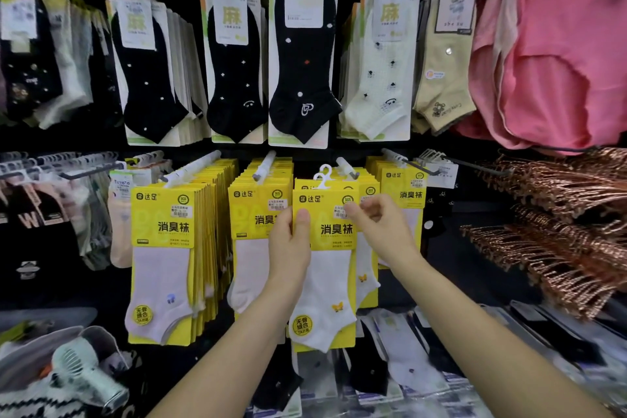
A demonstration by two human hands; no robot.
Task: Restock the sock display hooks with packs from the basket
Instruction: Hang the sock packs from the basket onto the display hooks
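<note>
The yellow card pack of white ankle socks (327,258) is held upright in front of the lower row of the display. It sits just below and in front of the white-sleeved display hook (346,168), which is judged to be its destination. Two white plastic hanger loops (323,175) stand above its top edge, so a second pack may be held behind the first; this cannot be confirmed. The pack is not yet on the hook.

The left hand (290,244) is closed on the pack's left edge, with the thumb laid on the front of the card. The right hand (376,219) is blurred. Its thumb lies on the card's upper right corner with the fingers curled beside the edge, and this is read as a pinch grip.

For the step in hand, the pack should be raised until the hanger loops are level with the hook tip. It should be kept square to the hook and then pushed back along it. The loops should be aligned together before threading, otherwise only one may be caught.

The hook is closely flanked by the left neighbouring row of yellow packs (259,214) and the right neighbouring row of yellow packs (403,193). The held pack partly covers both, and their front cards may be snagged. Above, the black dotted socks on white cards (302,61) hang down near the hook tips, so headroom is judged to be limited. The pink garments (559,44) and copper-coloured wire hangers (559,231) are well apart to the right. The basket cannot be identified in view.
</note>
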